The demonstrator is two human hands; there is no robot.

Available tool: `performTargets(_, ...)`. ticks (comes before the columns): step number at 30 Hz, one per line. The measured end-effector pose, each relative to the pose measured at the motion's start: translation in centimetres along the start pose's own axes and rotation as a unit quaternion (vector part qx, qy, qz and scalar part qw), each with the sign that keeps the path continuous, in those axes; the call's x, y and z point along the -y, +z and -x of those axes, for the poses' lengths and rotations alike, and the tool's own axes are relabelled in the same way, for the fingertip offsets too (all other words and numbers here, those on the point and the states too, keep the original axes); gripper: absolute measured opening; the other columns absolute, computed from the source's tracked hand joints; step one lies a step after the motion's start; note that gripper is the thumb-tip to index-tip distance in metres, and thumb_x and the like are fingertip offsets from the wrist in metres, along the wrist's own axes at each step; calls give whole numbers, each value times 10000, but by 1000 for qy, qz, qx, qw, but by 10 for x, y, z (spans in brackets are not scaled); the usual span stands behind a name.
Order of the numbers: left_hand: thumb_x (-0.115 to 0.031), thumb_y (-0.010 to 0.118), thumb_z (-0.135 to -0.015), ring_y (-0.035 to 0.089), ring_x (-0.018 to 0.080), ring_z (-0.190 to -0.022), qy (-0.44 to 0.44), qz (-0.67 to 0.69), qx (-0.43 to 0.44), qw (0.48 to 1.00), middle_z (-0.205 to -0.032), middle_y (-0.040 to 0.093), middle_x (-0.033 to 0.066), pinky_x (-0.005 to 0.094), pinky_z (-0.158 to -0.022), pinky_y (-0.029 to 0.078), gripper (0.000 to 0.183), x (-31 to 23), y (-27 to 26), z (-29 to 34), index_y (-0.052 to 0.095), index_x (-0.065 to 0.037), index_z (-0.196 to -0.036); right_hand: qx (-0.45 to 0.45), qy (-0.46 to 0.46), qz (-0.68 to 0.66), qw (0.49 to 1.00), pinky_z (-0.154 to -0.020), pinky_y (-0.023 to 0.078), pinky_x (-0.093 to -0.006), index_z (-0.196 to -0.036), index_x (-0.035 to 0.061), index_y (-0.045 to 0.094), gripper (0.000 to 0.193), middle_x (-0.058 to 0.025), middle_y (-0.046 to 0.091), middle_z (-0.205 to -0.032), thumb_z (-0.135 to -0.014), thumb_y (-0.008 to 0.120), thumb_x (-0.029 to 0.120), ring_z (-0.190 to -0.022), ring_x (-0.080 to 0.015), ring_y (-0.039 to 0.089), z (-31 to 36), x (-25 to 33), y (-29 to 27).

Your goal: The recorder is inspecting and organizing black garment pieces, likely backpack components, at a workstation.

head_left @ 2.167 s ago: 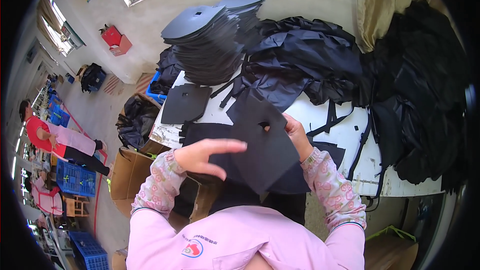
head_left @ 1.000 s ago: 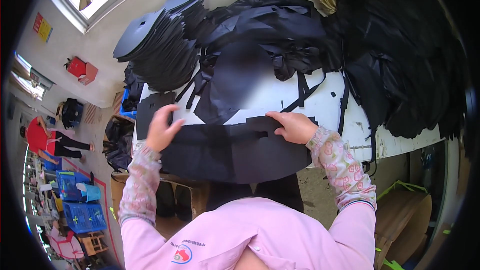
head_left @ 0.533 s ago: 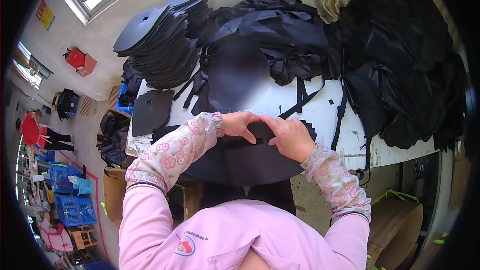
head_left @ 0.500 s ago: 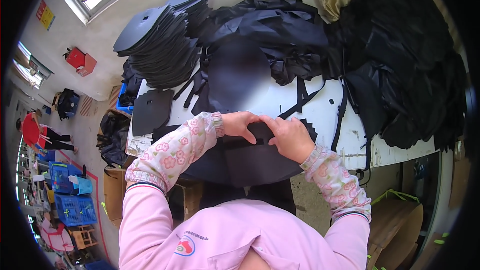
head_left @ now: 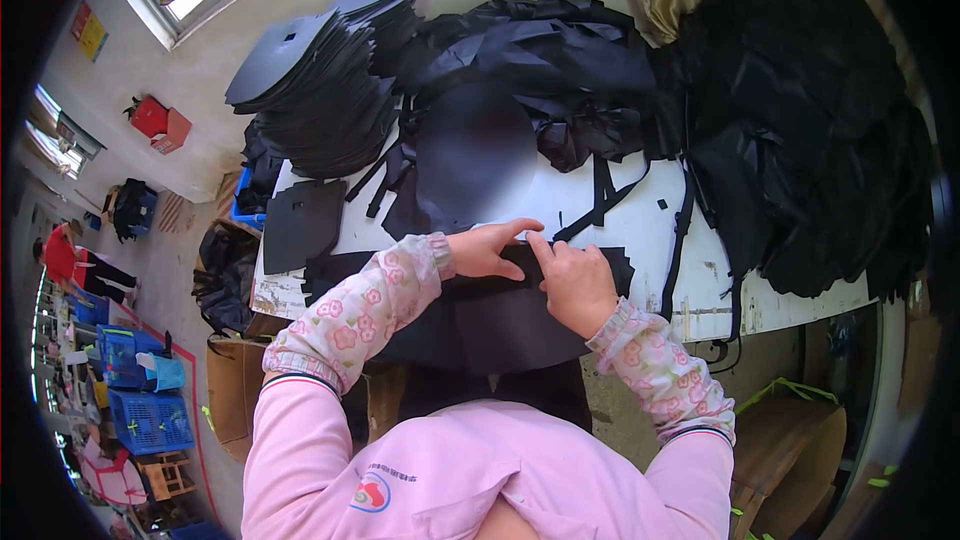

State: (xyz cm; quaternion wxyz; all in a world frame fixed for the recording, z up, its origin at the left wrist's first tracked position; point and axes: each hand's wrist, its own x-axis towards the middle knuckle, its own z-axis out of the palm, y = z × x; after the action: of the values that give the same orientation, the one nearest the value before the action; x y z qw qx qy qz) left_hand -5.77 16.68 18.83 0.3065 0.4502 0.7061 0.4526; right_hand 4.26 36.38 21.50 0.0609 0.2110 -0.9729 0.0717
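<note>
A dark panel [head_left: 500, 325] hangs over the near table edge in front of me. Along its top lies a black fabric piece [head_left: 345, 268] whose ends show to both sides. My left hand [head_left: 488, 248] rests over the fabric's upper edge, thumb and index finger spread apart. Just to its right, my right hand [head_left: 578, 285] has its index finger stretched toward the left fingertips, with its thumb apart. Something small and pale shows between the index fingers, too small to name. My right hand's lower fingers are partly hidden.
A tall stack of dark panels [head_left: 325, 100] stands at the back left, one loose panel [head_left: 303, 225] nearer. Black fabric heaps [head_left: 540, 45] fill the back, a larger pile [head_left: 800, 140] the right. Straps [head_left: 603, 195] lie on the white table [head_left: 650, 230]. Cardboard boxes [head_left: 795, 440] stand below.
My left hand has shifted slightly right, and its fingers have spread a little. The right index finger has moved lower beside it. More of the black fabric shows at the left.
</note>
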Motion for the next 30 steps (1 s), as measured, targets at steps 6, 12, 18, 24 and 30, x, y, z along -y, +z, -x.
performTargets(6, -385, 755, -799, 236, 381, -1472, 43, -388, -90, 916, -1568, 288, 190, 580, -1168, 208, 847, -30, 65, 28, 362, -79, -1484, 30, -9, -119, 992, -819, 499, -413, -1292, 105, 532, 588, -155, 609, -1082, -770, 777, 219, -997, -332, 615, -17, -57, 21)
performTargets(12, -637, 544, -877, 146, 360, -1502, -5, -412, -60, 909, -1608, 214, 179, 599, -1178, 59, 877, 17, 106, 50, 275, -140, -1548, -31, 122, -190, 974, -902, 502, -425, -1198, 78, 594, 437, -158, 624, -1137, -811, 755, 204, -1049, -370, 617, -123, -129, 22)
performTargets(18, -625, 538, -890, 164, 349, -1501, -14, -403, -60, 913, -1612, 211, 170, 596, -1179, 63, 862, 17, 112, 48, 269, -143, -1553, -192, 243, -153, 939, -991, 464, -423, -1302, 78, 519, 541, -171, 534, -1316, -830, 741, 219, -1207, -359, 535, -211, -160, 59)
performTargets(24, -600, 552, -904, 141, 354, -1506, -15, -366, -50, 929, -1616, 186, 183, 587, -1185, 58, 830, 13, 110, 45, 270, -170, -1554, -146, 333, -244, 899, -838, 520, -410, -927, 88, 726, 185, -121, 723, -898, -809, 743, 228, -911, -301, 691, -226, -182, 66)
performTargets(30, -280, 765, -837, 292, 408, -1439, 45, -143, -287, 946, -1535, 305, 245, 484, -1181, 226, 723, -14, 46, 50, 418, -91, -1442, -324, -16, -160, 932, -770, 480, -412, -789, 112, 705, 109, -54, 690, -813, -778, 752, 210, -805, -296, 623, -199, -114, -42)
